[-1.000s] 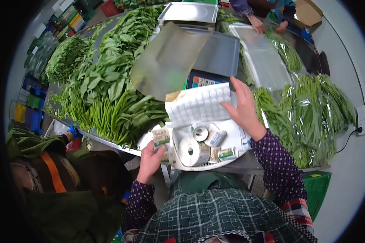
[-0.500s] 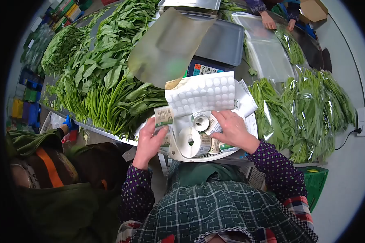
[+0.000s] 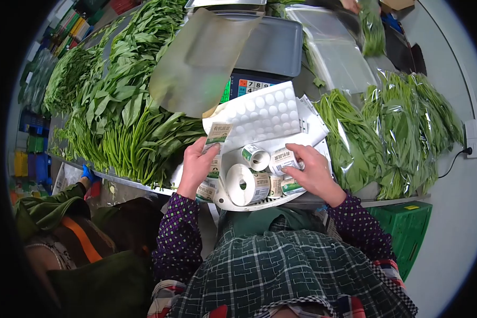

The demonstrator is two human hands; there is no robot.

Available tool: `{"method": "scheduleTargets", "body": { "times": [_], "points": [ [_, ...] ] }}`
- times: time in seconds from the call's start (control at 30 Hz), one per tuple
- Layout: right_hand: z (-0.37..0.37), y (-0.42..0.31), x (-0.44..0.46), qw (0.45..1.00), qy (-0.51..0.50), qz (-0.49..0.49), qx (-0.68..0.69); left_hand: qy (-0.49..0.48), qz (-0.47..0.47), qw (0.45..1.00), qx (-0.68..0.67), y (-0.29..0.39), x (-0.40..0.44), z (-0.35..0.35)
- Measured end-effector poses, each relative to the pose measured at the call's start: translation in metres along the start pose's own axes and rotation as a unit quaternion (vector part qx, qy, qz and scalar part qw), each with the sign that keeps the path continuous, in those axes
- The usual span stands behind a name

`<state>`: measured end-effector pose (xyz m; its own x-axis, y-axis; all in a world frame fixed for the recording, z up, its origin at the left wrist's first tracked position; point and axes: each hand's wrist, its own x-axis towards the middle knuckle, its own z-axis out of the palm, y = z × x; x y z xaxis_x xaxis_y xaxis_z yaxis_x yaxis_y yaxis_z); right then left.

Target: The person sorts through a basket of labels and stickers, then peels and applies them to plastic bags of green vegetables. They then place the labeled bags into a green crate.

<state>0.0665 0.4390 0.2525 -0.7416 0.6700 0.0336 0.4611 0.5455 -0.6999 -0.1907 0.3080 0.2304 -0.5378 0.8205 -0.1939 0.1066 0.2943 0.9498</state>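
My left hand [image 3: 196, 167] pinches a strip of printed labels [image 3: 218, 133], beige and green, which hangs down over the left side of a white basket [image 3: 225, 203]. In my right hand [image 3: 317, 172] is a small label roll [image 3: 282, 160], gripped between thumb and fingers, its printed face turned up. A larger label roll [image 3: 238, 184] lies in the basket between my hands, its core facing me. Beside it are another small roll [image 3: 256, 158] and further rolls [image 3: 291, 186] near the front rim. A sheet of round white stickers [image 3: 265, 112] leans at the back.
Leafy greens [image 3: 138, 100] are heaped on the left; bagged greens [image 3: 395, 127] lie on the right. Behind the basket stands a scale [image 3: 273, 47] with a translucent sheet [image 3: 199, 63] before it. Clear bags [image 3: 339, 61] are stacked beyond. A blue-gloved hand [image 3: 88, 173] is at left.
My right hand now holds the small roll raised and turned so its print shows. My left hand still holds the label strip. Across the table, a co-worker has moved a bag of greens upward.
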Motion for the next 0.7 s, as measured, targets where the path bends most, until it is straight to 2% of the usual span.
{"method": "scheduleTargets", "body": {
  "times": [0.03,0.13,0.27,0.33,0.37,0.5,0.6,0.7],
  "points": [
    [0.001,0.0,-0.002,1.0,0.006,0.01,0.01,0.008,-0.019,1.0,-0.004,-0.001,0.001,0.0],
    [0.003,0.002,-0.006,0.998,0.038,0.017,0.044,0.032,0.003,0.999,-0.005,-0.007,0.003,0.0],
    [0.011,-0.002,-0.007,0.998,0.048,0.029,0.041,0.007,0.009,1.0,0.023,-0.005,0.005,0.0],
    [0.019,-0.008,-0.008,0.986,0.1,-0.122,-0.055,0.006,0.051,0.995,0.09,-0.002,0.001,0.001],
    [0.023,-0.013,-0.01,0.982,0.084,-0.144,-0.093,0.018,0.054,0.996,0.068,-0.004,0.0,0.001],
    [0.035,-0.022,-0.012,0.976,0.119,-0.145,-0.108,0.041,0.068,0.995,0.056,-0.008,-0.01,-0.001],
    [0.034,-0.025,-0.019,0.978,0.102,-0.149,-0.106,0.055,0.051,0.995,0.073,-0.014,-0.016,0.0],
    [0.03,-0.019,-0.03,0.98,0.103,-0.138,-0.097,0.122,-0.02,0.99,-0.061,-0.015,-0.016,0.004]
  ]
}}
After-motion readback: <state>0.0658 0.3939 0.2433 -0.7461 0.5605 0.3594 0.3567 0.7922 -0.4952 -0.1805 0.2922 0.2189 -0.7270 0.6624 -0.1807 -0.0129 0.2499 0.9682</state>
